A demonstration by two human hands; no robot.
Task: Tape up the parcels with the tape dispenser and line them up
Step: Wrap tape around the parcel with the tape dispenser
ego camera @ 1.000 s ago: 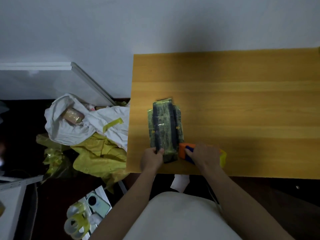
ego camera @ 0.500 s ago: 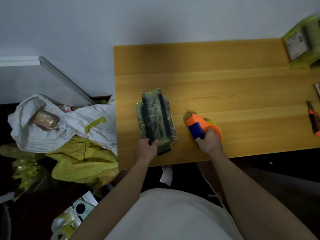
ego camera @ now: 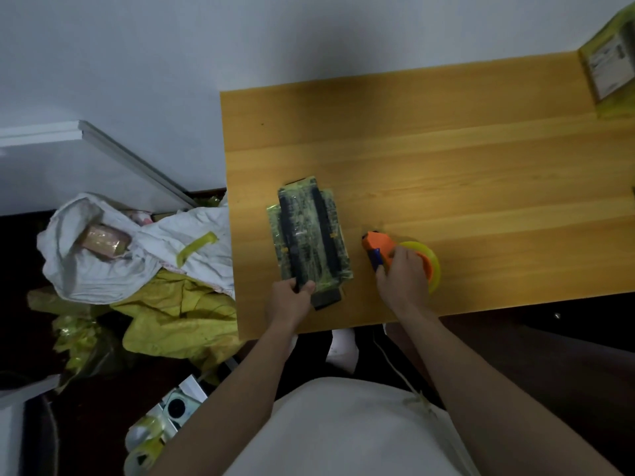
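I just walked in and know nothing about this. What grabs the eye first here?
Probably the bright orange tape dispenser with its yellow roll, held by the right hand near the wooden table's front edge. Just left of it, the left hand grips a dark parcel wrapped in yellowish tape. Beside the table, white and yellow bags lie heaped.

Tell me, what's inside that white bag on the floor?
Inside the white bag you can see a brownish wrapped parcel near its opening. The cloth covers everything deeper down, so anything else in there stays hidden.
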